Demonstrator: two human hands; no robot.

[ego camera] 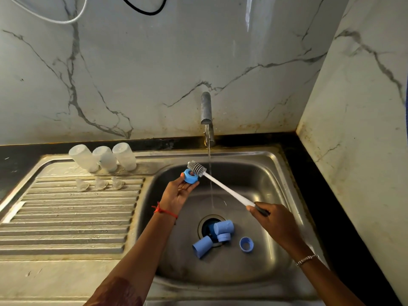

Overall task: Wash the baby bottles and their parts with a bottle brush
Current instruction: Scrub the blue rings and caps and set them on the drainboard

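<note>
Three clear baby bottles stand upside down on the drainboard, with three teats just in front. Over the sink, the left hand pinches a blue screw ring against the bottle brush bristles. Blue caps lie at the drain, and the right hand is curled round the brush handle.

1. I see a bright picture with soft, grey-green light.
2. A white streak of glare sits high on the marble wall.
3. The metal sink shines on its far side, and its near side is darker.
4. The black surface on the right is very dark.
5. Shadows are soft.
6. Lines bend near the edges, like the draining board.
7. The bottle brush and blue ring look sharp.
</note>
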